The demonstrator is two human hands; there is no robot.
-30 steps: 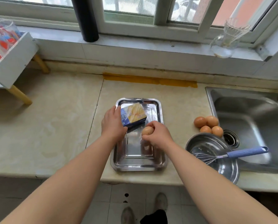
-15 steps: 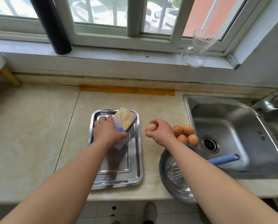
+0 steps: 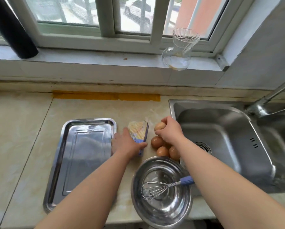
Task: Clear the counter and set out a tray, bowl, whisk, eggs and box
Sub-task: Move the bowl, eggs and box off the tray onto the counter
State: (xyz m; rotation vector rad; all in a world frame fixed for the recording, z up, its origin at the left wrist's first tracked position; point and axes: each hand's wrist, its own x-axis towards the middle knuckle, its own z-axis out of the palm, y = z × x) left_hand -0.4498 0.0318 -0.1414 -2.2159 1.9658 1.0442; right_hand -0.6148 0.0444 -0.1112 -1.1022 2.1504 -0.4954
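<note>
A steel tray [image 3: 82, 156] lies bare on the counter at the left. Just right of it stands a blue and yellow box [image 3: 139, 132], gripped from the left and below by my left hand [image 3: 126, 145]. My right hand [image 3: 169, 130] pinches a brown egg [image 3: 159, 126] over the counter, above three more eggs [image 3: 163, 147] that lie beside the sink. At the counter's front edge sits a steel bowl [image 3: 161, 200] with a blue-handled whisk [image 3: 161, 187] resting inside; my right forearm hides the end of its handle.
A steel sink [image 3: 229, 142] with a tap [image 3: 269, 98] fills the right. On the window sill stand a glass jug [image 3: 179, 52] and a black cylinder [image 3: 11, 28]. A yellow tape strip [image 3: 105, 95] runs along the back of the counter.
The box has gone from the tray to the counter right of it, still in my left hand. My right hand has carried the egg rightward to the other eggs. The view has shifted right.
</note>
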